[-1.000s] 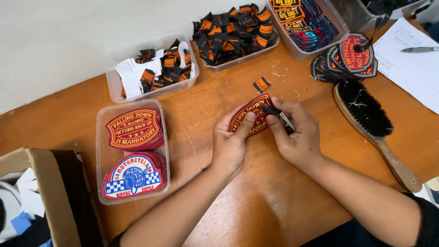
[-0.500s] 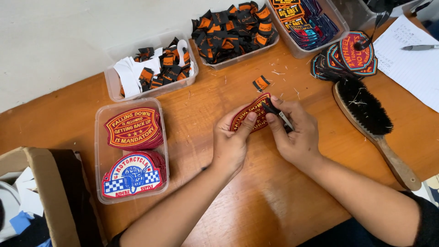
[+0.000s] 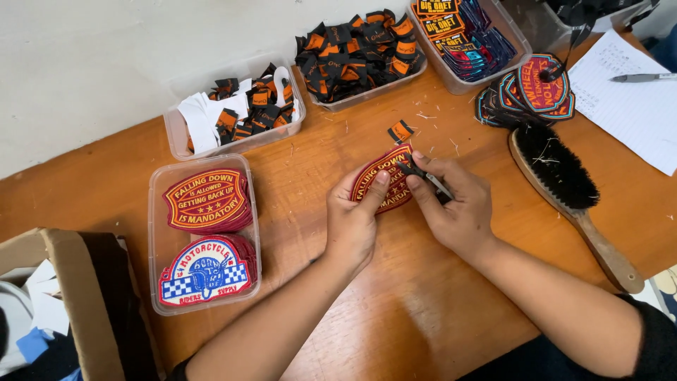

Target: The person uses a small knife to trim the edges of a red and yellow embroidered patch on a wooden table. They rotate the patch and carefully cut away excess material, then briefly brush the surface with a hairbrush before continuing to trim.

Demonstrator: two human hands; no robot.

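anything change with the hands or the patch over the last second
Almost nothing. The left hand still pinches the red shield patch and the right hand still holds the small dark tool at the patch's upper edge; the fingers only shift slightly. The small black and orange label, the brush and the tubs of patches stayed put.

Your hands hold the patch [image 3: 381, 185] mid-table, with the brush [image 3: 564, 183] right and the patch tray [image 3: 156, 233] left.
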